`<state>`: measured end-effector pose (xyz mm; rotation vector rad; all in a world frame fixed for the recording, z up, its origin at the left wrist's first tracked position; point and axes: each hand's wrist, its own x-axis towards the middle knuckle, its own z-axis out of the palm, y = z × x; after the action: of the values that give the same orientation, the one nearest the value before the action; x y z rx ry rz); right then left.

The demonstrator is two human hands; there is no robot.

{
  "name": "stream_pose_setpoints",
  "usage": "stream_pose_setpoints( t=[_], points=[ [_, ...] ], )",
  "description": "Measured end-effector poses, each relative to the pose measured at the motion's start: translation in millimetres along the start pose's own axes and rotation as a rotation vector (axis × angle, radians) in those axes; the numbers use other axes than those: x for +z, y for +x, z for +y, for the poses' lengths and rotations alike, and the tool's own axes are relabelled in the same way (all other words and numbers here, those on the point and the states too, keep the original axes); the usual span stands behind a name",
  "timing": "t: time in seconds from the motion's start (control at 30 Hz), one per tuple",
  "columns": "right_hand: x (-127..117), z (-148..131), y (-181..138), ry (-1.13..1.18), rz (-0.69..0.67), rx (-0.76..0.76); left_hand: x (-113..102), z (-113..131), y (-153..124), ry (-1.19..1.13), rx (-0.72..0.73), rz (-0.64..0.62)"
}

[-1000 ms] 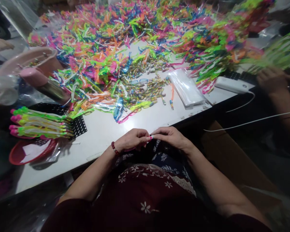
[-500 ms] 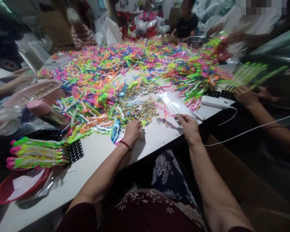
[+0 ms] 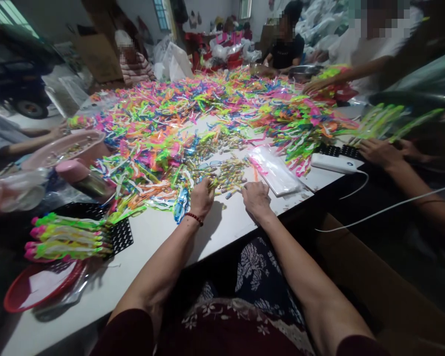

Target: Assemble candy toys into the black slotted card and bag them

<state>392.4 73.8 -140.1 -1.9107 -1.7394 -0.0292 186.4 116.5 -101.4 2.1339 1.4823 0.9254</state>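
Observation:
My left hand (image 3: 202,197), with a red bead bracelet at the wrist, rests knuckles-up at the near edge of a scatter of small wrapped candies (image 3: 222,170), its fingers curled into them. My right hand (image 3: 255,198) lies just to the right on the white table (image 3: 159,242), fingers bent down onto the candies; what they pinch is hidden. A stack of clear plastic bags (image 3: 276,170) lies right of that hand. Behind spreads a big heap of neon plastic toy glasses (image 3: 207,111).
At left are a pink basin (image 3: 65,148), a pink-capped bottle (image 3: 79,178), a bundle of packed green-and-pink toys (image 3: 68,237) on a black tray and a red basket (image 3: 29,291). A white power strip (image 3: 333,163) with a cable sits right. Other people's hands work around the table.
Both my hands rose from my lap to the table. The right hand then moved left from the clear bags to the candies; the left hand stayed at the candy pile.

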Motion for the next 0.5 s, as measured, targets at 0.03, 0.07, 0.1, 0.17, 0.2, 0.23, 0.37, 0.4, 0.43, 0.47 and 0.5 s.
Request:
stream_pose_setpoints(
  t=[0.03, 0.07, 0.1, 0.17, 0.2, 0.23, 0.37, 0.4, 0.43, 0.47, 0.5],
  points=[
    [-4.5, -3.7, -2.9, 0.096, 0.022, 0.025, -5.5, 2.2, -3.9, -0.139, -0.053, 0.022],
    [-9.5, -7.8, -7.0, 0.218, 0.047, 0.048, -11.0, 4.7, -8.8, -0.332, -0.120, 0.036],
    [-14.6, -12.1, -12.3, 0.358, 0.063, 0.072, -16.2, 7.4, -14.5, -0.561, -0.199, 0.038],
    [-23.4, -21.4, -26.0, 0.656, 0.041, 0.142, -26.1, 12.1, -27.3, -1.006, -0.378, 0.012],
    [-26.6, -26.3, -33.8, 0.799, 0.000, 0.185, -30.6, 13.9, -33.7, -1.161, -0.469, -0.011],
    [-28.9, -31.5, -41.7, 0.925, -0.048, 0.231, -34.9, 15.1, -39.8, -1.282, -0.561, -0.029],
    [-34.6, -59.3, -73.6, 1.208, -0.196, 0.346, -53.3, 19.9, -63.4, -1.565, -0.813, -0.012],
    [-36.5, -68.3, -82.3, 1.220, -0.229, 0.350, -58.2, 22.4, -70.5, -1.606, -0.849, 0.044],
    [-38.0, -77.1, -91.5, 1.220, -0.254, 0.351, -62.1, 25.4, -78.2, -1.640, -0.895, 0.125],
    [-38.1, -84.9, -100.9, 1.188, -0.300, 0.337, -64.0, 28.0, -86.1, -1.682, -0.950, 0.244],
    [-35.6, -91.1, -109.8, 1.131, -0.366, 0.311, -63.0, 29.3, -93.0, -1.745, -0.963, 0.287]
  ],
)
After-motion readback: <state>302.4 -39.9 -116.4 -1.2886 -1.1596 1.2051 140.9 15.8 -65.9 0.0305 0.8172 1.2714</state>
